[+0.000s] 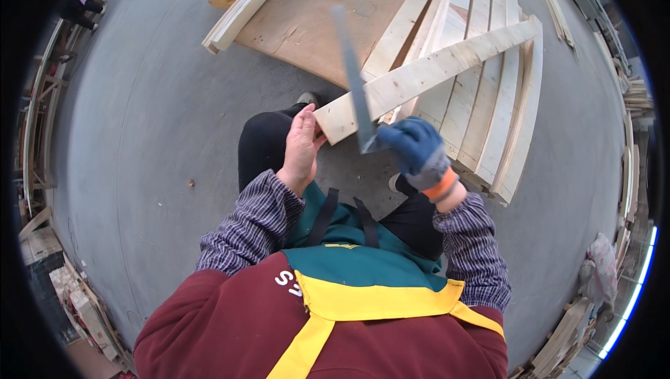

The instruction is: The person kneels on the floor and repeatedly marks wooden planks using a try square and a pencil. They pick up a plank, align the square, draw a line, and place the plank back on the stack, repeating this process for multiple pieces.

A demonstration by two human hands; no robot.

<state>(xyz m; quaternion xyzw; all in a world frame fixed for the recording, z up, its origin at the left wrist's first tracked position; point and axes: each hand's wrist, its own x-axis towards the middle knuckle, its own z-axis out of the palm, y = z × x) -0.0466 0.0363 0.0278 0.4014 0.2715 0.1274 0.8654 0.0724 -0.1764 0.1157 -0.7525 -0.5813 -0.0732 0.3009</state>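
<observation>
While the person's bare left hand (301,145) has its fingers curled partway round the near end of a pale wooden board (447,65), the gloved right hand (415,149) is closed on the near end of a long grey metal blade (354,79). The blade stands across the board close to that near end, too blurred for me to say whether it belongs to a saw or a square, or whether it touches the wood. The board slants from the left hand toward the far right, over a fan of planks (485,100) at the right of a brown plywood sheet (300,23). I'd judge work on this board to be under way, not finished: the tool is at it, yet I can make out no cut or line on its face. How many planks are done or left, I can't tell.
</observation>
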